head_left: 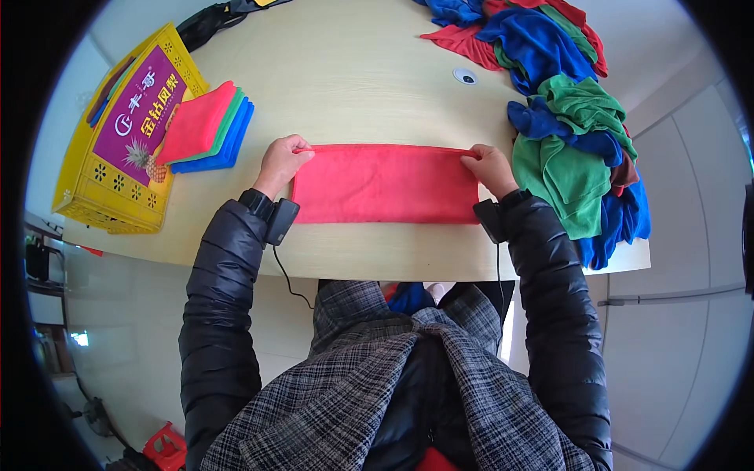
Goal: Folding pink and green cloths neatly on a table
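Note:
Flat on the table in front of me lies a red cloth (385, 187), folded into a long rectangle. My left hand (283, 163) pinches its far left corner between thumb and fingers. At the far right corner, my right hand (491, 169) grips the cloth the same way. The far edge is stretched straight between both hands. To the left, a small stack of folded cloths shows a red one (200, 125) on top, then a green one (228, 122) and blue ones (224, 153) beneath.
A yellow plastic crate (118, 188) with a purple panel stands left of the stack. Heaped crumpled cloths in green (561, 177), blue (538, 43) and red cover the table's right side. A round black-and-white object (465, 76) lies near them. A black bag (206, 30) sits at the far left.

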{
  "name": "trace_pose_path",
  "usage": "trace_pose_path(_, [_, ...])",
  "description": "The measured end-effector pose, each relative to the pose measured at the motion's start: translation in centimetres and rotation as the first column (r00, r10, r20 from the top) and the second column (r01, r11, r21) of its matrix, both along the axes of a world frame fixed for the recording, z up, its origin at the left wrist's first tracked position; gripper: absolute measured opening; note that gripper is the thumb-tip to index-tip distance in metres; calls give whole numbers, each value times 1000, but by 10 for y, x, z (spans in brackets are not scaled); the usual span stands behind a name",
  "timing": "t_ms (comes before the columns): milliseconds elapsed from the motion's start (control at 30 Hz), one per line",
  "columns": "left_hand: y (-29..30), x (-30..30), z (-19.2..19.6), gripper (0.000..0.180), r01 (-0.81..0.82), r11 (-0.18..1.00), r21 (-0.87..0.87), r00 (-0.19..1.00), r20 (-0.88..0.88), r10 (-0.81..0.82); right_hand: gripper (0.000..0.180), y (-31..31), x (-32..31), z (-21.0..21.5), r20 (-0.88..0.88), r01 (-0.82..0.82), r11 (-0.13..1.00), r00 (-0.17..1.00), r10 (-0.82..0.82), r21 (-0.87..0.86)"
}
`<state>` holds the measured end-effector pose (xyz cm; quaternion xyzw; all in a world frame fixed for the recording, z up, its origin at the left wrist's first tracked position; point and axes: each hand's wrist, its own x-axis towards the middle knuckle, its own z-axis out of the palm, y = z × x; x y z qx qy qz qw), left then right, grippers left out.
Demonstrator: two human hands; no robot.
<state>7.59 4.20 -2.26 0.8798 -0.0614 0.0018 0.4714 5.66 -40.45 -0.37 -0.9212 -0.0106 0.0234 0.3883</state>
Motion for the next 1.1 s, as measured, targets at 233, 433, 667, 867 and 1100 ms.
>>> trace_pose_path(233, [-23,2,14,9,-109,985,133,986,141,90,21,-7,-4,-13,124,136,990,982,-139,39])
trace_pose_path(433, [7,9,-28,29,-105,994,7,984,148,102,33,5,-14,-3,-57,178,974,983,-172,136])
trace_pose_path(667, [-2,-79,0,52,-87,990,-107,996,-36,83,58,-11,-82,18,-297,294,811,942,-156,506])
trace_pose_path(867, [-12,-135,1,56,-192,960,-204,981,-57,184,58,-3,-127,-3,-135,194,865,980,-148,462])
trace_pose_path(1100, [-15,-161,4,53,-250,959,-130,966,28,255,45,0,-147,-15,-55,181,883,983,-175,433])
